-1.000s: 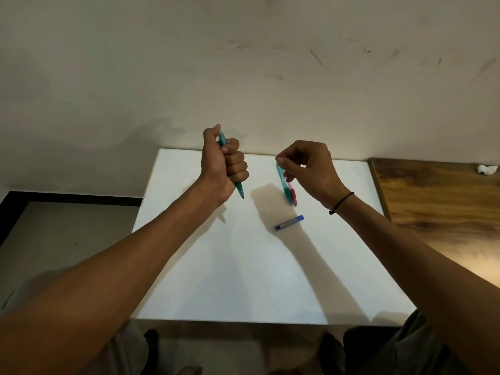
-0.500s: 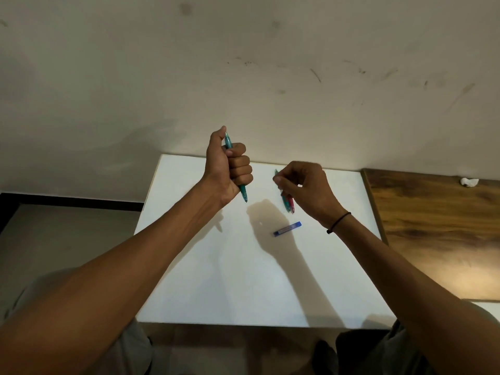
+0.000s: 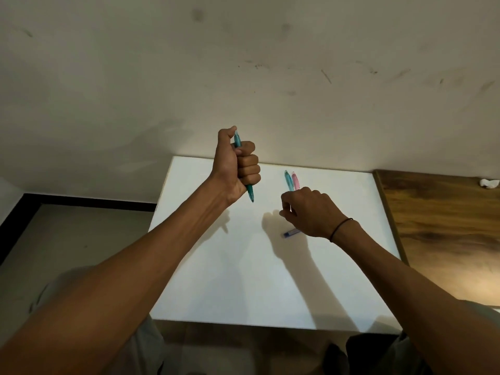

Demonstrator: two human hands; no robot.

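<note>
My left hand (image 3: 236, 165) is raised above the white table (image 3: 230, 280) and grips a teal pen (image 3: 249, 191) in a fist, tip down, thumb on its top end. My right hand (image 3: 311, 212) hovers low over the table with fingers curled and thumb and forefinger tips close together; I see nothing between them. Just beyond it a second teal pen (image 3: 288, 180) and a pink pen (image 3: 295, 180) lie side by side, their near ends hidden by the hand. A small blue piece (image 3: 290, 233) lies under the hand's near edge, partly covered.
The white table stands against a scuffed wall. A wooden table (image 3: 443, 226) adjoins it on the right, with a small white crumpled thing (image 3: 489, 183) at its far edge. Floor with a dark skirting (image 3: 89, 203) lies to the left. My knees are below the table's front edge.
My right hand has come down and toward me, off the two pens, and now covers one end of the blue piece. The left hand keeps its grip on the teal pen.
</note>
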